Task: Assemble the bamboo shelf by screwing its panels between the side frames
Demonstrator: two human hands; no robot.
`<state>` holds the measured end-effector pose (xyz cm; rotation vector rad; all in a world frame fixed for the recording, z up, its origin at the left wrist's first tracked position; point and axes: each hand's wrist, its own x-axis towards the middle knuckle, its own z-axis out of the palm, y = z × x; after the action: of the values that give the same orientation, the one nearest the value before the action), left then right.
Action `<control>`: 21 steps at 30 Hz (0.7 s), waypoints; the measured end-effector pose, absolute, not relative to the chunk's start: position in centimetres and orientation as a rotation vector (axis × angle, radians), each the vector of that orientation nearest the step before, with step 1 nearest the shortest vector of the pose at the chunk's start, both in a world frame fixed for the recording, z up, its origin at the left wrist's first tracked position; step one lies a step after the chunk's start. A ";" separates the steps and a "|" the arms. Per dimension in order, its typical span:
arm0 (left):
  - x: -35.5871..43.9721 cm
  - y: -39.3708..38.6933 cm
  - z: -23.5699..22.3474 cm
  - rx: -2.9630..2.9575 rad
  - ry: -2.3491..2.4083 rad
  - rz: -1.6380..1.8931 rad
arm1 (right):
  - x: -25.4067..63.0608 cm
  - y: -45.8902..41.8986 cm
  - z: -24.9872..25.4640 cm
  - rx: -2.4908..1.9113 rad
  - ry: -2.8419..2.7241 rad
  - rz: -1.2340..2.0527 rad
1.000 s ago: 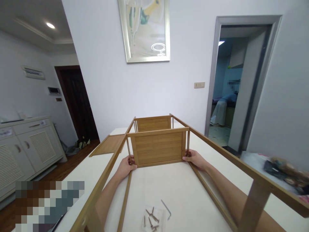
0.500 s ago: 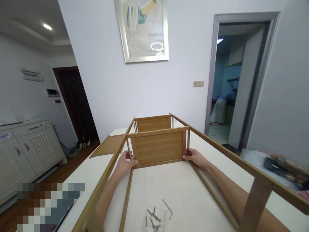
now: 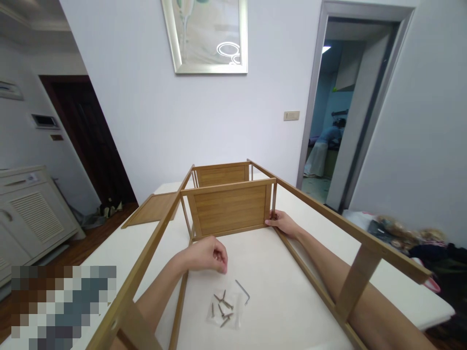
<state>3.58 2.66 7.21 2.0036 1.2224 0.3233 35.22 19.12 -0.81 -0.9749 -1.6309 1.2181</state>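
Note:
A wooden shelf frame lies on its side on the white table, with a slatless shelf panel (image 3: 230,209) standing upright across its middle. My right hand (image 3: 282,223) grips the panel's lower right corner beside an upright bar, fingers partly behind the wood. My left hand (image 3: 206,255) hovers inside the frame over the table, its fingers curled together and nothing visible in them. Just nearer than this hand are an L-shaped hex key (image 3: 243,292) and several screws (image 3: 222,306) on a clear plastic bag (image 3: 235,316).
A second panel (image 3: 222,176) spans the frame's far end. Another flat panel (image 3: 151,209) lies on the table (image 3: 299,311) to the left. Long frame rails (image 3: 314,206) run along both sides of my arms. A person (image 3: 324,146) is visible through the doorway.
My left hand has let go of the panel's lower left corner and moved nearer, towards the screws and hex key. My right hand stays at its corner. The view has shifted slightly.

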 end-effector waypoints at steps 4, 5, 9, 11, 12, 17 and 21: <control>4.5 2.0 7.1 2.031 1.026 0.034 | 35.1 19.0 -0.7 -0.964 -1.623 1.214; 4.6 1.9 6.9 2.040 1.002 -0.013 | 35.1 19.0 -0.7 -0.960 -1.622 1.215; 4.7 2.1 6.3 2.116 0.992 -0.130 | 35.0 18.8 -0.7 -0.949 -1.616 1.214; 4.8 2.3 5.9 2.149 1.014 -0.173 | 35.0 18.8 -0.6 -0.949 -1.618 1.211; 4.8 2.3 5.8 2.156 1.025 -0.199 | 35.0 18.8 -0.6 -0.948 -1.620 1.209; 5.1 2.3 5.5 2.131 1.069 -0.285 | 35.0 18.8 -0.5 -0.951 -1.626 1.196; 5.1 2.3 5.5 2.117 1.074 -0.274 | 35.1 18.8 -0.6 -0.962 -1.628 1.192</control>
<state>5.15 2.25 5.52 2.1173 1.0743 -0.2745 35.08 18.81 -0.61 -0.9616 -1.6278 1.1920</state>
